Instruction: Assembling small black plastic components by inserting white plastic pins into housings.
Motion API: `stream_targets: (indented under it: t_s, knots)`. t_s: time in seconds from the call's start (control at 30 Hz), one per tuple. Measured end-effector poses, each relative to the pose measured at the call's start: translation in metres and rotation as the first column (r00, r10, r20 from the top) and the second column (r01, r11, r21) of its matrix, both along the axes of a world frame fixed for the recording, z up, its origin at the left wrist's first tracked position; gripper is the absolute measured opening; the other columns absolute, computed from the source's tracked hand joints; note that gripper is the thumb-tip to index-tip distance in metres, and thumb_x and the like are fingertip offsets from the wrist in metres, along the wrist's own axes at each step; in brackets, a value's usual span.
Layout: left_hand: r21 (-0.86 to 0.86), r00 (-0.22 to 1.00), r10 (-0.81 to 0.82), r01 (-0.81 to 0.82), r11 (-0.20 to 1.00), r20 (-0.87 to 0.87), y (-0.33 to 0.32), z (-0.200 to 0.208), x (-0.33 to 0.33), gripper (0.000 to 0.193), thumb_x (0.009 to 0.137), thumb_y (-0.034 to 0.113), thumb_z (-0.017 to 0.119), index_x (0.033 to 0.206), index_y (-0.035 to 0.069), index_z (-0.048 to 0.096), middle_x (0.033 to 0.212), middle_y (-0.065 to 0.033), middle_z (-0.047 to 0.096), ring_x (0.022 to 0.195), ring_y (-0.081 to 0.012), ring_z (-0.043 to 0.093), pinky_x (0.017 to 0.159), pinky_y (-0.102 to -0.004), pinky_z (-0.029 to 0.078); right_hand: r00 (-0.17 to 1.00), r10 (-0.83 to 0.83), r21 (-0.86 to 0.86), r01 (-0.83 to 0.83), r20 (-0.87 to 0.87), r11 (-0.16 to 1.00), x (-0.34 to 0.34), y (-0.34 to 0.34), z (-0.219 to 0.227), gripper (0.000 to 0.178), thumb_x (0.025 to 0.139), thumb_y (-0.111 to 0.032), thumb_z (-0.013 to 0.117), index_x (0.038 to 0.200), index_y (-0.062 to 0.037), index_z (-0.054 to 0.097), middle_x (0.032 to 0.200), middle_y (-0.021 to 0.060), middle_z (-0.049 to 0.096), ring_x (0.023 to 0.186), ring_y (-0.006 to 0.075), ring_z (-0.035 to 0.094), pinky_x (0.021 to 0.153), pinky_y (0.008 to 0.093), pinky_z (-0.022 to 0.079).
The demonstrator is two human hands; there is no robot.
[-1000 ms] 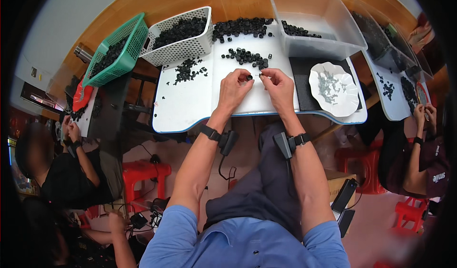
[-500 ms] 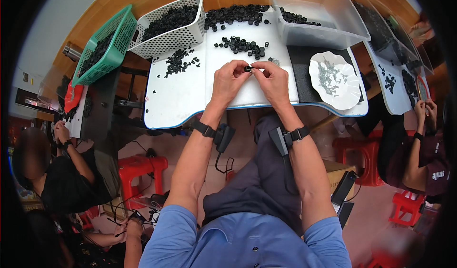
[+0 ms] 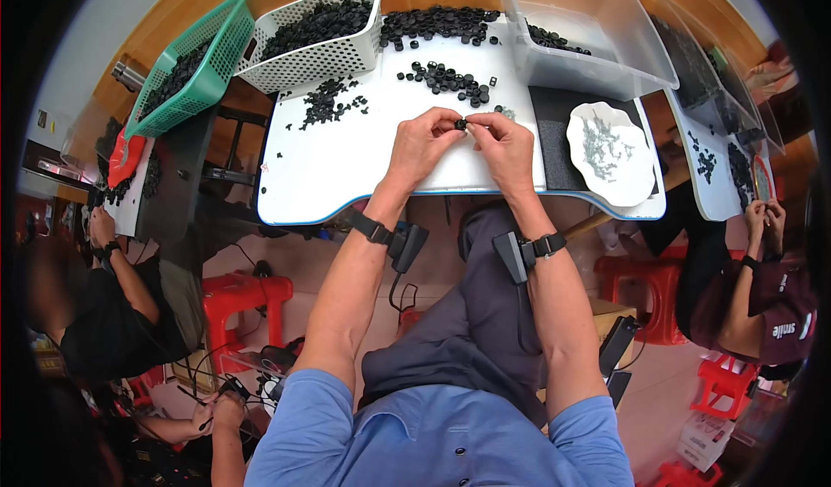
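Cap [image 3: 460, 124] is sitting pinched in my left hand [image 3: 422, 148] above the table [image 3: 316, 180]; my right hand [image 3: 505, 148] is touching it, that grip unclear; uneven pressure could be flipping the cap loose.

Hands [image 3: 421, 148] at black piece [image 3: 460, 124], seemingly round

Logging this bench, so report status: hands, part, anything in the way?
Left hand pinching small black part. Right hand meeting it at the fingertips. Loose black parts just beyond, nothing visibly blocking.

A small black part [image 3: 460, 124] sits between the hands [image 3: 417, 149] [image 3: 506, 148].
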State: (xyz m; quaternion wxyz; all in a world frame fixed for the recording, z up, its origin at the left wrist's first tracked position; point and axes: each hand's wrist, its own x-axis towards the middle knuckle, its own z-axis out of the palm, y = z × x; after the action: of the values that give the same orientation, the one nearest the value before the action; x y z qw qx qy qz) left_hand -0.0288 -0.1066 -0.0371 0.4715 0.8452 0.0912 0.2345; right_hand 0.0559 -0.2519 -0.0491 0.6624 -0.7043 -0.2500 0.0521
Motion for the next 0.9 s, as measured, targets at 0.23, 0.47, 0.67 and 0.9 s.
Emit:
stream_targets:
  t_s: [0.23, 0.47, 0.67, 0.9]
  knots:
    - [-0.014, 1.000, -0.007, 0.007, 1.000, -0.003, 0.000, 0.000, 0.002, 0.027, 0.088, 0.010, 0.078, 0.112, -0.001, 0.073, 0.092, -0.0102, 0.079, 0.082, -0.0140, 0.075, 0.074, -0.0270, 0.058, 0.998, -0.015, 0.023, 0.014, 0.055, 1.000, 0.001, 0.001, -0.001, 0.012, 0.087, -0.005, 0.075, 0.098, -0.0010, 0.079, 0.077, 0.0054, 0.076, 0.066, 0.0067, 0.064, 0.061, 0.0245, 0.051]
    - [-0.003, 1.000, -0.024, 0.024, 1.000, 0.005, 0.005, -0.004, 0.002, 0.028, 0.089, 0.011, 0.078, 0.113, -0.001, 0.073, 0.095, -0.0121, 0.079, 0.087, -0.0164, 0.076, 0.078, -0.0286, 0.060, 0.995, -0.010, 0.043, 0.006, 0.095, 0.999, 0.000, 0.002, 0.000, 0.011, 0.087, -0.003, 0.075, 0.097, -0.0010, 0.079, 0.083, 0.0069, 0.077, 0.070, 0.0088, 0.067, 0.066, 0.0246, 0.053]
    - [0.016, 1.000, -0.001, 0.001, 1.000, -0.006, 0.003, -0.003, 0.000, 0.027, 0.088, 0.011, 0.078, 0.112, 0.000, 0.074, 0.094, -0.0126, 0.079, 0.085, -0.0170, 0.077, 0.078, -0.0286, 0.060, 0.982, -0.020, -0.003, 0.021, 0.188, 1.000, -0.004, 0.001, 0.005, 0.010, 0.087, 0.000, 0.075, 0.096, -0.0011, 0.079, 0.084, 0.0074, 0.076, 0.071, 0.0111, 0.069, 0.067, 0.0252, 0.054]
    - [0.031, 1.000, 0.011, -0.011, 0.999, 0.022, 0.005, -0.007, 0.000, 0.026, 0.087, 0.011, 0.079, 0.110, 0.000, 0.074, 0.092, -0.0122, 0.079, 0.084, -0.0167, 0.077, 0.075, -0.0284, 0.061, 0.945, -0.040, -0.031, 0.053, 0.326, 0.998, -0.007, 0.003, 0.009, 0.008, 0.086, 0.001, 0.074, 0.093, -0.0012, 0.077, 0.083, 0.0091, 0.075, 0.070, 0.0159, 0.070, 0.066, 0.0276, 0.055]
